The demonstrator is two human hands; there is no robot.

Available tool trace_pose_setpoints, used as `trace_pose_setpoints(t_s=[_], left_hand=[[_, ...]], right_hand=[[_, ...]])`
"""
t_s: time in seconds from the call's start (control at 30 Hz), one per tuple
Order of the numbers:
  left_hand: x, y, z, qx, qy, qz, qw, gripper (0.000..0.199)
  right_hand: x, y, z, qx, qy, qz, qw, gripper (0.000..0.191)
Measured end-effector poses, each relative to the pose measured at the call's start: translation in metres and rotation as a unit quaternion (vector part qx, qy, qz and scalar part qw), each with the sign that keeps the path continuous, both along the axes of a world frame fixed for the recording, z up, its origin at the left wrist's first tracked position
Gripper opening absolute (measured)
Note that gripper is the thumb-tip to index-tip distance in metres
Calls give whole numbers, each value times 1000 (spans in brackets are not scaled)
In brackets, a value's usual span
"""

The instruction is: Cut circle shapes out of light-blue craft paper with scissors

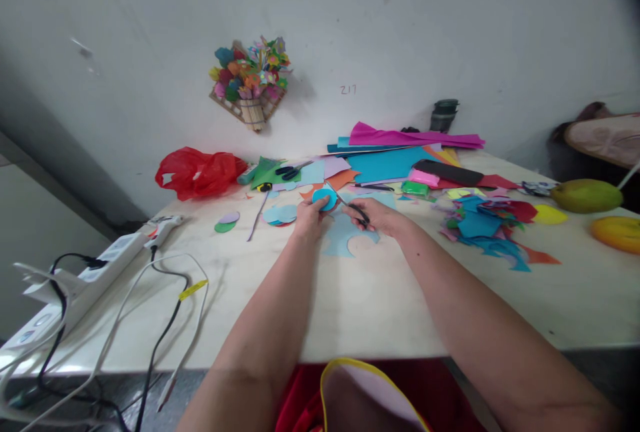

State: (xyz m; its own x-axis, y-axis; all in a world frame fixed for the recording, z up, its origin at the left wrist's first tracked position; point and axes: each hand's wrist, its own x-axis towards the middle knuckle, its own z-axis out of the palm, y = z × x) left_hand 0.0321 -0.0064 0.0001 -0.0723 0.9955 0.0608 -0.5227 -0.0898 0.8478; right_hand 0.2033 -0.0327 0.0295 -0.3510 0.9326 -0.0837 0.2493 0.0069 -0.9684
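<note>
In my left hand is a bright blue paper circle, pinched at its left edge. My right hand grips a pair of dark-handled scissors, whose blades point up and left at the circle's right edge. Whether the blades touch the paper I cannot tell. Beneath both hands lies a light blue paper sheet with round cut-outs. To the left sit a stack of cut circles in blue shades and a purple and green circle pair.
A pile of paper scraps lies right, near two mangoes. Coloured sheets, a black phone and second scissors lie behind. A red plastic bag is back left; a power strip with cables stands front left.
</note>
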Motion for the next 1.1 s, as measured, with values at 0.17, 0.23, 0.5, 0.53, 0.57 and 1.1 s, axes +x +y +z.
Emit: trace_pose_setpoints(t_s=[0.17, 0.23, 0.5, 0.53, 0.57, 1.1], left_hand=[[0, -1, 1, -4, -8, -1, 1000, 21], [0, -2, 2, -4, -10, -1, 1000, 21], [-1, -3, 4, -8, -17, -4, 1000, 19], [-1, -3, 4, -8, -16, -6, 1000, 19], [-2, -3, 5, -8, -15, -7, 1000, 19], [-8, -2, 3, 13, 9, -33, 999, 24]], right_hand=[[0, 0, 1, -3, 2, 0, 1000, 24], [0, 1, 0, 0, -2, 0, 1000, 24], [2, -1, 4, -1, -5, 2, 1000, 23], [2, -2, 5, -3, -4, 3, 1000, 23], [3, -3, 6, -4, -4, 5, 1000, 22], [7, 0, 4, 14, 15, 33, 999, 35]])
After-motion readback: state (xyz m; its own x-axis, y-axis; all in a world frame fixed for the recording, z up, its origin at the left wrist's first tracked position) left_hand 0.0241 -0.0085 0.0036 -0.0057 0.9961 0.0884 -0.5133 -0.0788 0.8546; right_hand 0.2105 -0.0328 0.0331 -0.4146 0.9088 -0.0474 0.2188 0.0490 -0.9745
